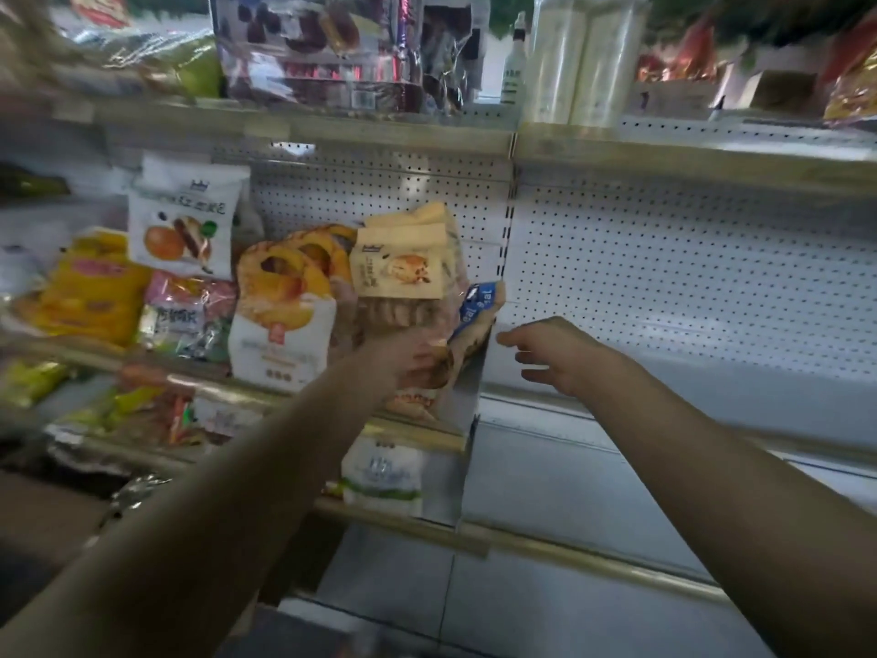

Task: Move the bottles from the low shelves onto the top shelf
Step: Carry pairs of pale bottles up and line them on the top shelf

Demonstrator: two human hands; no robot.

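Both bare forearms stretch forward toward the shelving. The left hand (417, 358) reaches into the snack bags at the right end of the middle shelf (265, 387), against a brown packet (467, 344); blur hides whether its fingers grip it. The right hand (550, 353) hovers just beside, fingers loosely spread, holding nothing. Farther up, pale bottles (581, 59) stand upright near the front edge of the top shelf (688, 144), with a smaller white bottle (515, 64) behind them.

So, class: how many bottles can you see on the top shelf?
3: a small white bottle with a label stands left of two tall pale bottles, which stand side by side. Others may be hidden behind the packets.
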